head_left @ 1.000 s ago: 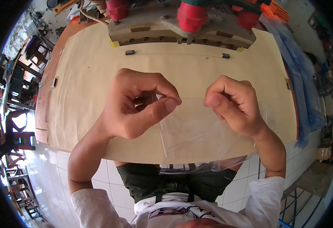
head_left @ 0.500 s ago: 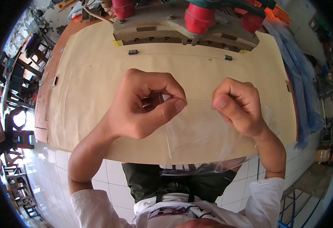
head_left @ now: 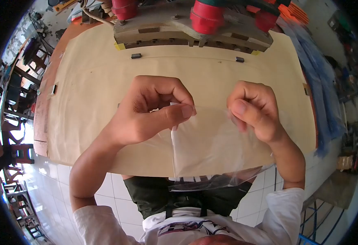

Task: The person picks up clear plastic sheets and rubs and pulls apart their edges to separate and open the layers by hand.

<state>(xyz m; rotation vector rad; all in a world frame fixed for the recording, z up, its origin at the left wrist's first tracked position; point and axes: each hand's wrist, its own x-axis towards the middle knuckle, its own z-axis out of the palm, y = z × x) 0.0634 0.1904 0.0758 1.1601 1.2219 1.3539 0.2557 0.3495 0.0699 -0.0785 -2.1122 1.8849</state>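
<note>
A clear plastic sheet hangs between my hands, its lower part reaching past the table's front edge over my lap. My left hand pinches its upper left part between thumb and forefinger. At the upper right, my right hand has its thumb pressed to curled fingers on the plastic. Both hands are above the tan table covering. Whether the plastic is one layer or a bag I cannot tell.
A heavy metal press bar with red knobs spans the back. Two small dark blocks lie before it. Bluish plastic sheets drape over the right edge. A blue-legged stand is at lower right.
Compared with before, my left hand has turned slightly and the plastic's left edge hangs more upright. Both hands still pinch the plastic. The whole view has shifted a little.
</note>
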